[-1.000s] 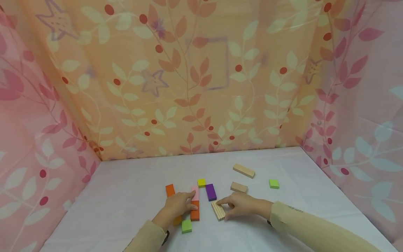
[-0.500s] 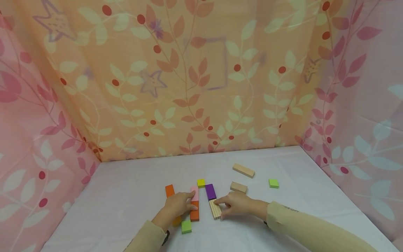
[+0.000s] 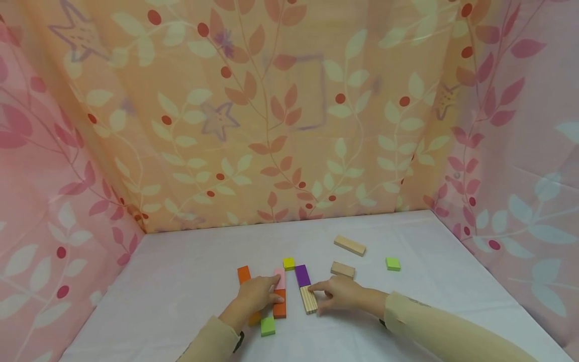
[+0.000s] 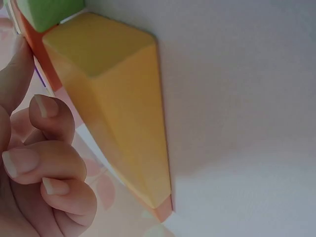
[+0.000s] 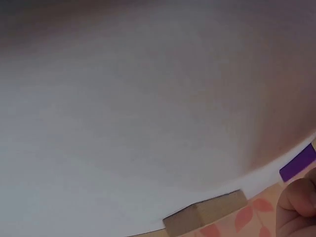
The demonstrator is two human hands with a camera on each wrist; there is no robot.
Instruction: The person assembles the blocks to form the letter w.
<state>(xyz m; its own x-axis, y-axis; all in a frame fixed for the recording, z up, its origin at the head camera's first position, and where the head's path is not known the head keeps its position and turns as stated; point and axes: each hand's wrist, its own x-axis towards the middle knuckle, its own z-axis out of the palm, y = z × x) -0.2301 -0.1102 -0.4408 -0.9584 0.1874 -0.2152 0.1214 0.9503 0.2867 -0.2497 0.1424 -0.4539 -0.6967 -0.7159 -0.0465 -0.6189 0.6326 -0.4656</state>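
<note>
In the head view, my left hand [image 3: 256,295] rests its index fingertip on a pink block [image 3: 279,274] and its thumb on a red-orange block [image 3: 280,310] placed end to end with it. Its other fingers are loosely bent beside a yellow-orange block [image 4: 128,113], seen large in the left wrist view. My right hand [image 3: 340,292] touches a striped natural-wood block [image 3: 308,300] with the index finger at its upper right and the thumb at its lower right side. That block lies end to end with a purple block [image 3: 302,275].
A small yellow block [image 3: 288,263] lies between the pink and purple ones. An orange block [image 3: 244,274] and a green block [image 3: 268,326] are near my left hand. Two plain wooden blocks [image 3: 350,245] and another green block [image 3: 393,264] lie farther right on the white tabletop [image 3: 190,271].
My right hand has slid the striped wooden block leftward, turning it slightly, so that it now lines up with the purple block. My left hand stays in place.
</note>
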